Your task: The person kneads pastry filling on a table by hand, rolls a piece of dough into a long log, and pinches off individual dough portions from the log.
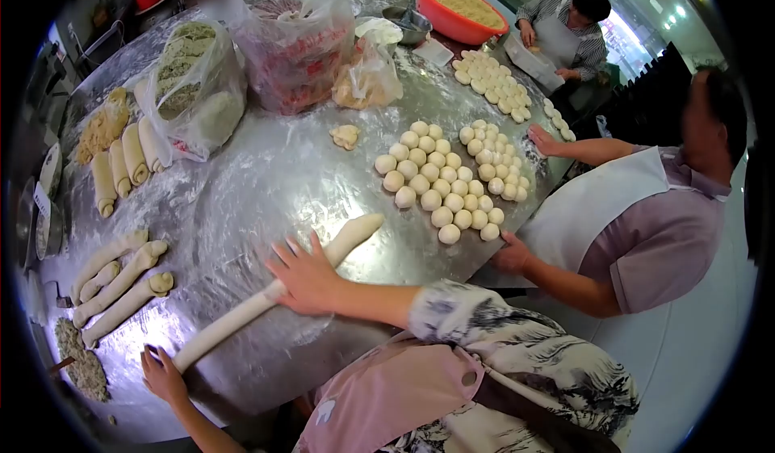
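**Long dough rope (232,322) beneath a spread right hand (309,279)**

The right hand lies open across the rope, palm down, fingers fanned. The left hand (165,378) is also open, fingers extended at the rope's other end; whether it presses there I cannot tell. The rope runs between them and on past the right hand, where it looks thicker. Even rolling probably calls for flat palms, light matched pressure and more work on that fuller stretch, without pinching the ends.

Ahead of both hands, bare steel table (242,186) gives room to roll away from the body. Behind them the near edge is close, tightest by the left hand, so the backward stroke should be short. Beyond the left hand lie dough lengths (121,282) and a filling heap (81,366); past the right, dough balls (441,187) sit near the rope's tip.
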Available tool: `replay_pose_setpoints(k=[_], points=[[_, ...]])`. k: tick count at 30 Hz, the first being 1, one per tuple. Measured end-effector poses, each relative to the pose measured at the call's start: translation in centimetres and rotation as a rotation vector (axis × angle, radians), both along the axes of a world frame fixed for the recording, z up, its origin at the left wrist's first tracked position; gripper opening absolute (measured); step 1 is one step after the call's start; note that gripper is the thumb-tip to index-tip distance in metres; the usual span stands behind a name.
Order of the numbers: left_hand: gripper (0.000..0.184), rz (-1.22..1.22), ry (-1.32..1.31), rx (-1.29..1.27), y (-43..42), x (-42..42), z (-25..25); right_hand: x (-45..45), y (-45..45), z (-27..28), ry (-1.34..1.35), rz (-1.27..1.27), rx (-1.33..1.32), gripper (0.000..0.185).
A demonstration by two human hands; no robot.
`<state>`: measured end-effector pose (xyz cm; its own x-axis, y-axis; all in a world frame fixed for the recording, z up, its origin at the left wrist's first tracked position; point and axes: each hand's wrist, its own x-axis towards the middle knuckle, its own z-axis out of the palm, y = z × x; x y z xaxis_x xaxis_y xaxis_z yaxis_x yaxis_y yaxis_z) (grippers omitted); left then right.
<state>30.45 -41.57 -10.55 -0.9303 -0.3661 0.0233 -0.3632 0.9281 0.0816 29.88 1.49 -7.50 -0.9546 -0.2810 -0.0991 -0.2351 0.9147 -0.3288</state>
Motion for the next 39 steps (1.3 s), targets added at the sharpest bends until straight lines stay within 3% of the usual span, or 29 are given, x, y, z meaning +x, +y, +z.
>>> replay_pose_setpoints(k=[1,3,6,10,11,13,15,17,18,19,22,26,29,30,33,39], points=[[0.056,-0.024,-0.043,0.017,-0.5,1.8,-0.6,1.9,1.0,0.8,-0.069,0.058,0.014,0.071],[0.054,-0.143,0.121,-0.075,-2.6,6.7,-4.0,5.9,2.4,-1.4,0.065,0.107,-0.082,0.068],[0.054,-0.144,0.198,-0.077,-1.3,10.2,-3.6,8.2,3.1,-0.4,0.077,0.131,-0.032,0.067],[0.056,-0.031,0.037,-0.105,-1.9,4.2,-2.2,2.2,1.9,-1.0,0.092,0.054,0.066,0.063],[0.056,0.031,0.043,0.014,-2.5,1.6,-1.7,0.0,1.5,-1.2,0.084,0.030,0.081,0.062],[0.056,0.099,0.255,0.049,-2.9,-2.6,-2.1,-3.5,1.4,-1.3,0.070,-0.033,0.107,0.060],[0.054,-0.006,0.252,-0.048,-3.0,-5.9,-1.1,-4.4,3.2,-1.1,0.091,-0.028,0.070,0.059],[0.052,-0.316,0.416,-0.014,0.6,-6.2,-1.1,-3.6,6.0,-0.2,0.102,-0.038,0.077,0.059],[0.059,-0.529,0.398,0.136,2.3,-6.3,-2.1,-2.2,8.0,0.5,0.102,-0.047,0.099,0.060],[0.065,-0.504,0.250,0.260,7.8,-4.8,0.7,-1.1,9.7,1.1,0.099,-0.052,0.121,0.060],[0.079,-0.847,0.214,0.162,16.1,-3.3,1.7,0.6,13.4,-0.7,0.140,-0.085,0.001,0.062],[0.063,-0.835,0.209,0.195,21.4,-3.9,1.7,0.2,13.9,-2.1,0.295,-0.110,-0.069,0.065],[0.052,-0.795,0.226,0.158,21.6,-4.5,0.8,-0.3,13.6,-2.5,0.236,-0.133,-0.127,0.063],[0.051,-0.780,0.122,0.147,21.2,-4.5,0.8,-0.3,13.8,-2.6,0.288,-0.108,-0.159,0.055],[0.052,-0.730,-0.167,0.134,19.8,-2.8,1.0,1.3,14.1,-1.2,0.013,-0.079,-0.153,0.049],[0.061,-0.673,-0.503,0.115,18.5,3.6,5.3,5.9,15.3,-3.4,0.274,0.110,-0.363,0.051]])
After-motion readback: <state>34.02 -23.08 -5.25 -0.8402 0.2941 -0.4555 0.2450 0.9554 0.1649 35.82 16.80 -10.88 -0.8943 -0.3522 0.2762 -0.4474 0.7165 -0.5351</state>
